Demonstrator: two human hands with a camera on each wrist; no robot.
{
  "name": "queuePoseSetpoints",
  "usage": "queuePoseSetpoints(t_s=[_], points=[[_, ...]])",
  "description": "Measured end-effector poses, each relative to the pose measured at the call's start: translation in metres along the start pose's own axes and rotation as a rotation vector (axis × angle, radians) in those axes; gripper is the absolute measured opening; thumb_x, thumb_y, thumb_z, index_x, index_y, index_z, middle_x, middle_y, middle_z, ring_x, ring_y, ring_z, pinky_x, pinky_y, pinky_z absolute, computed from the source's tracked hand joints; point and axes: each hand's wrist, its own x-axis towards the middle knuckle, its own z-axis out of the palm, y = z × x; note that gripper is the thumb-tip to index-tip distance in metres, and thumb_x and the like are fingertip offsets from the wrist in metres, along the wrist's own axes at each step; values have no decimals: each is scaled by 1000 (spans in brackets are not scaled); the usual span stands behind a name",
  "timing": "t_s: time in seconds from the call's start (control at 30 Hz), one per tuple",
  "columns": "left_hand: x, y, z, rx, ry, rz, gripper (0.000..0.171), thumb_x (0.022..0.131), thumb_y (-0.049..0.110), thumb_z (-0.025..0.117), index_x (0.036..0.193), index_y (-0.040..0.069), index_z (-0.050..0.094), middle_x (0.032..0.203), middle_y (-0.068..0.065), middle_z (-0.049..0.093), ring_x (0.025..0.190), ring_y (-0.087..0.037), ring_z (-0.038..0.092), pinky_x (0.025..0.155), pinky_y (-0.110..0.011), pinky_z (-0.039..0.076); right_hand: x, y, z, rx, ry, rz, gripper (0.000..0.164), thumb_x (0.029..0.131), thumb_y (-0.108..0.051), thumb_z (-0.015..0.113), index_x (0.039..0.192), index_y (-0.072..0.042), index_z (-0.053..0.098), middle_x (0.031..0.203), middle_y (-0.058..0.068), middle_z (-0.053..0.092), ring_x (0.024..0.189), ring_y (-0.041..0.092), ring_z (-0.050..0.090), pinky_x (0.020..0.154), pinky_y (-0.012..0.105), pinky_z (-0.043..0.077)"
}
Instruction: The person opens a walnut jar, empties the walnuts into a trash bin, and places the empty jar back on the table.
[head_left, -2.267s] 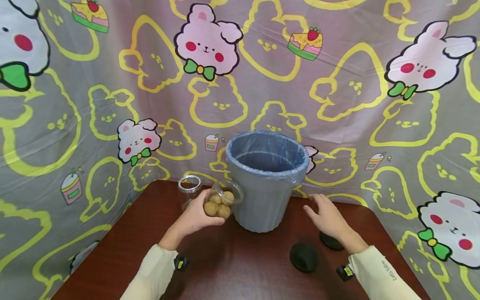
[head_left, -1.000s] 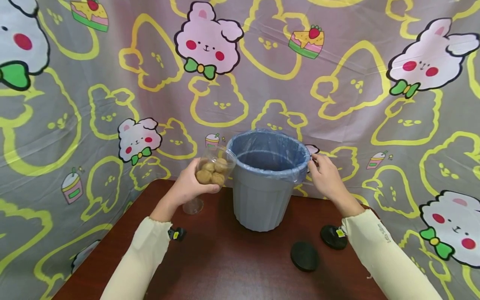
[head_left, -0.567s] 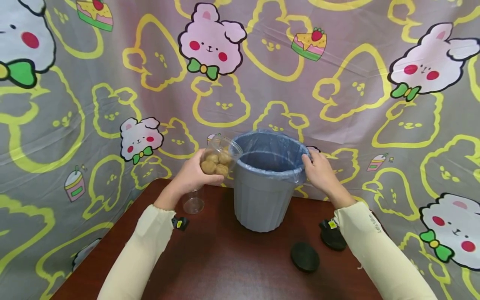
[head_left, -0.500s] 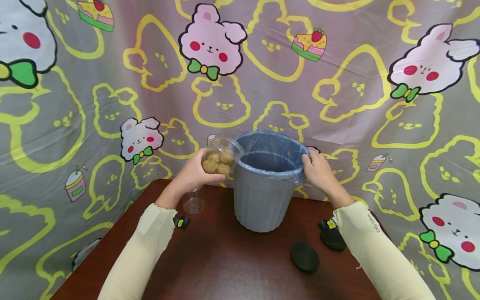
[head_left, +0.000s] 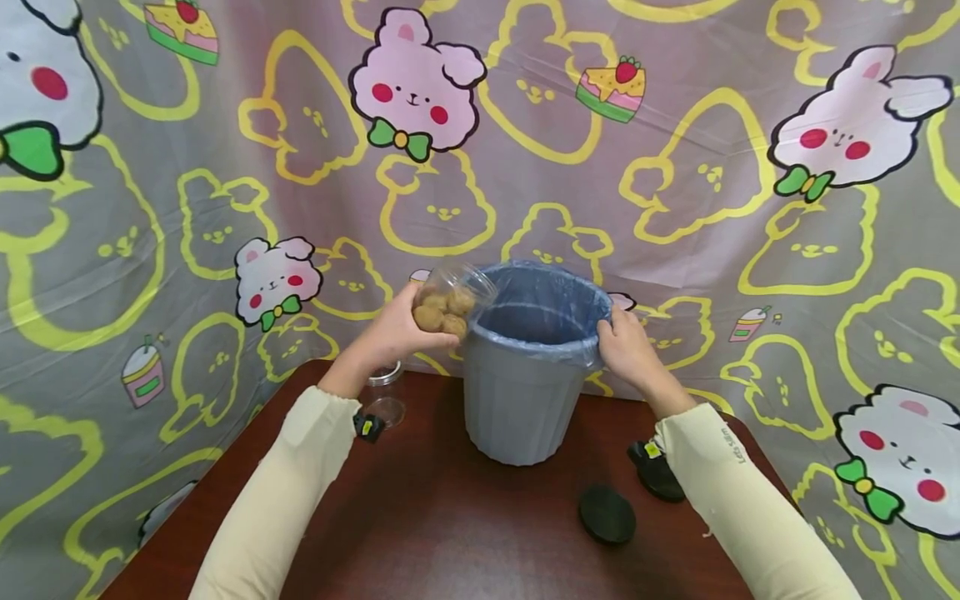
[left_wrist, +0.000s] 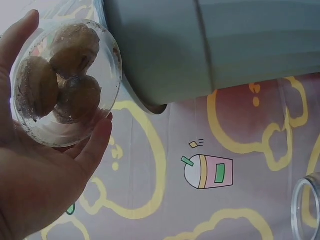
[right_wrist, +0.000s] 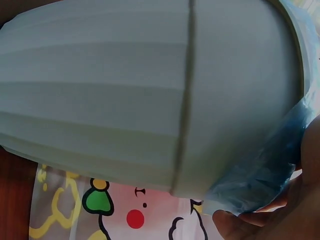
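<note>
My left hand [head_left: 397,327] grips a clear plastic jar [head_left: 461,277], tilted with its open mouth at the left rim of a grey trash can [head_left: 517,408]. Several walnuts [head_left: 442,313] lie inside the jar; through its round base in the left wrist view, three walnuts [left_wrist: 75,75] show. A blue bag [head_left: 536,287] lines the can and folds over its rim. On the can's right side my right hand [head_left: 627,343] pinches the rim and the liner; the right wrist view has the fingers against the folded blue plastic [right_wrist: 260,172].
Behind my left forearm stands a second clear jar [head_left: 387,408], uncapped and partly hidden. Two black lids lie on the brown table [head_left: 465,533]: one round lid [head_left: 607,515] near the front right, another lid [head_left: 660,482] partly behind my right wrist. A patterned curtain [head_left: 525,183] hangs close behind the can.
My left hand has raised the walnut jar from low beside the can to its rim, tilting it further. My right hand has moved up and left and taken hold of the can's right rim.
</note>
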Motion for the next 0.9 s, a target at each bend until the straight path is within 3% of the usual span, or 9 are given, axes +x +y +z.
queuePoseSetpoints(t_s=[0.2, 0.43, 0.63, 0.9], points=[[8, 5, -4, 52, -22, 3, 80, 66, 31, 86, 127, 10, 40, 109, -8, 55, 92, -23, 57, 77, -37, 49, 0, 0, 1, -9, -10, 17, 56, 101, -23, 23, 145, 11, 14, 148, 33, 14, 137, 46, 13, 108, 56, 14], [14, 10, -9, 171, -31, -30, 92, 65, 37, 85, 135, 5, 35, 112, -9, 54, 95, -24, 56, 79, -38, 48, 0, 0, 2, -11, 38, 6, 60, 102, -31, 20, 143, 13, 20, 145, 35, 20, 135, 47, 17, 108, 56, 16], [17, 16, -11, 261, -51, -29, 97, 65, 40, 85, 139, 3, 32, 111, -10, 53, 94, -25, 56, 79, -38, 48, 2, 2, 4, 29, 25, 26, 58, 101, -26, 21, 144, 12, 15, 145, 36, 17, 135, 47, 16, 107, 56, 16], [21, 22, -14, 313, -61, 27, 85, 66, 36, 85, 129, 4, 38, 104, -9, 54, 85, -22, 58, 72, -35, 49, 0, 3, 6, 5, 27, 10, 56, 101, -24, 19, 145, 11, 14, 148, 34, 15, 136, 47, 13, 108, 56, 14]])
